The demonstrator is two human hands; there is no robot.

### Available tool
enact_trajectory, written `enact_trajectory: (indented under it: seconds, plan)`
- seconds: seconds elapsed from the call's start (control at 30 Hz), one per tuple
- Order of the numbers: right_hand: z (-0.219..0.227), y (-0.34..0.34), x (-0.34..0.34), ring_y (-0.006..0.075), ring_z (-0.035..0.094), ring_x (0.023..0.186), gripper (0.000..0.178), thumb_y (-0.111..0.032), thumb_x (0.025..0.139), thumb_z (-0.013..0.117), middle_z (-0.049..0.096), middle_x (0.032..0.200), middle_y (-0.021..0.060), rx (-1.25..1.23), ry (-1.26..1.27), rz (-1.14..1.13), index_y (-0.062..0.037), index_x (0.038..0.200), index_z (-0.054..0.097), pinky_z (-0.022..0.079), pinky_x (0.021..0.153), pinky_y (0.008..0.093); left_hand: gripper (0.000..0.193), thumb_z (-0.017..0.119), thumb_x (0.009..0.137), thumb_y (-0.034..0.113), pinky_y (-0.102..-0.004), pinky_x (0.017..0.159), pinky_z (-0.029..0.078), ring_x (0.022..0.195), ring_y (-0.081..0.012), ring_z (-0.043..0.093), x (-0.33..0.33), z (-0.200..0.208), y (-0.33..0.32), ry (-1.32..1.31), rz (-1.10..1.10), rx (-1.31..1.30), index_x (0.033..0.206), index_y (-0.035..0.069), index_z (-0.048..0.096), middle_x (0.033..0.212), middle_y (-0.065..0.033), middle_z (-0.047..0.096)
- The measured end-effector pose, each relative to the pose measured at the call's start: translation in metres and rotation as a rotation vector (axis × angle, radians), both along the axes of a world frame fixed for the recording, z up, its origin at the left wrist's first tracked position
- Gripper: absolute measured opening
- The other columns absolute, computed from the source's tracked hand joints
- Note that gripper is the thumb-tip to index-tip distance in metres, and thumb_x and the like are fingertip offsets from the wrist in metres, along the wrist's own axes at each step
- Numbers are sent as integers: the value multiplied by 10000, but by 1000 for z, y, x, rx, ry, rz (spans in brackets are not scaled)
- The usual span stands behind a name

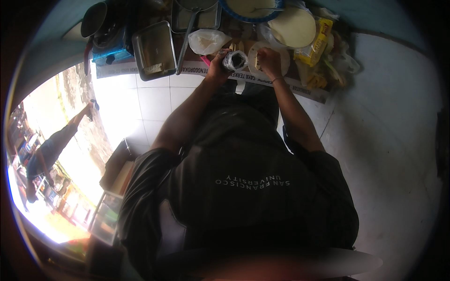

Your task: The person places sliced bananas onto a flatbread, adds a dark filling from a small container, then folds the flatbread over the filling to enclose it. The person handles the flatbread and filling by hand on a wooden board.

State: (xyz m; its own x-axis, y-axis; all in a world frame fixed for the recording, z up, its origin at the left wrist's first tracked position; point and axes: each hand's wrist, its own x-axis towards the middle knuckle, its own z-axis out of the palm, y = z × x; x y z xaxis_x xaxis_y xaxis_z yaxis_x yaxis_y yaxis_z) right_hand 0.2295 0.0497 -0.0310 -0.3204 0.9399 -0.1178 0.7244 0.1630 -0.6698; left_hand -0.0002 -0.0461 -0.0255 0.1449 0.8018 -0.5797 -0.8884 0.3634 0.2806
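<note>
My left hand point(217, 66) is closed around the side of a crinkled clear plastic bag point(228, 62), whose round mouth gapes upward and looks dark inside. Just to the right, my right hand point(270, 62) pinches a small pale-yellow piece point(258, 61), too small to tell its kind. Beneath that hand lies a thin, round, pale wrapper sheet point(280, 55), partly hidden by the fingers. A few light-brown pieces point(237, 47) sit behind the bag, and something pink peeks out by my left wrist.
At left stand a rectangular metal tray point(172, 46) and a blue stove point(112, 57) with a dark pan point(93, 19). Farther back are a blue-rimmed bowl point(269, 18) and a white plastic bag point(206, 41). Stacked round sheets point(293, 27) and a yellow packet point(320, 43) lie right. Another person point(51, 152) is outside.
</note>
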Motion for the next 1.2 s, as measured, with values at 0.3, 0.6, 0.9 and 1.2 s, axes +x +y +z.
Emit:
enact_trajectory:
  seconds: [0.3, 0.6, 0.9, 1.2]
  plan:
    - [5, 15, -20, 361, 673, 1030, 151, -249, 842, 767, 735, 1000, 118, 139, -292, 160, -163, 947, 833, 552, 903, 494, 344, 557, 1089, 359, -481, 1022, 566, 1170, -294, 693, -8, -2, -10, -20, 22, 59, 1311, 100, 603, 1229, -121, 697]
    - [-24, 18, -29, 355, 698, 970, 121, -203, 870, 710, 742, 971, 113, 196, -392, 164, -170, 837, 822, 564, 865, 503, 348, 556, 1076, 347, -507, 1042, 557, 1205, -305, 679, -8, -7, -19, 5, 73, -5, 1326, 108, 589, 1266, -128, 687]
    - [-29, 20, -25, 361, 690, 951, 120, -190, 886, 686, 730, 944, 139, 269, -327, 254, -103, 847, 758, 554, 863, 507, 363, 559, 1072, 366, -521, 1031, 549, 1197, -303, 680, -8, -12, -23, 3, 83, -45, 1326, 109, 589, 1254, -121, 687]
    - [-14, 27, -18, 366, 701, 973, 127, -198, 865, 684, 738, 970, 152, 73, -241, 288, -126, 875, 788, 560, 892, 497, 334, 544, 1088, 309, -472, 1046, 558, 1199, -285, 680, -9, -5, -22, 138, 14, 31, 1325, 77, 583, 1254, -126, 682]
